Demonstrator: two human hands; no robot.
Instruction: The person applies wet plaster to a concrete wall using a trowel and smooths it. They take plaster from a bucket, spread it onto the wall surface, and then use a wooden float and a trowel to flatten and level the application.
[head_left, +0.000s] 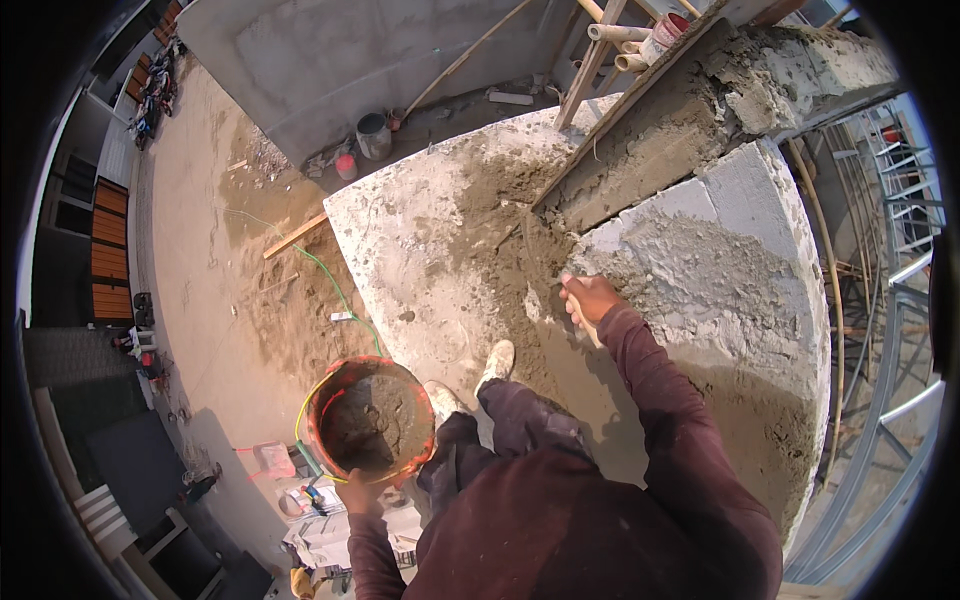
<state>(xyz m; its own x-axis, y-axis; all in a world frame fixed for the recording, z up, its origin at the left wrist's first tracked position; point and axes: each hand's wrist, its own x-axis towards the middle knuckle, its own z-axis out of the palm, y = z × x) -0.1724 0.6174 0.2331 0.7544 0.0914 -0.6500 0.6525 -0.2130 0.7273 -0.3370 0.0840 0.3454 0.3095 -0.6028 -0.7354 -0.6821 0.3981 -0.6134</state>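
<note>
My left hand grips the orange bucket at its lower rim; grey wet mortar is inside. My right hand is closed round the pale wooden handle of a trowel, whose mortar-coated blade is hard to tell from the mortar smeared where the ledge meets the block wall. A grey beam runs above that wall, coated with rough mortar. My boots stand on the white, mortar-spattered ledge, just right of the bucket.
The ledge's edge drops to sandy ground with a green hose and plank. Behind stand a grey wall, buckets and timber props. Bamboo poles and steel trusses lie right. Motorbikes stand far left.
</note>
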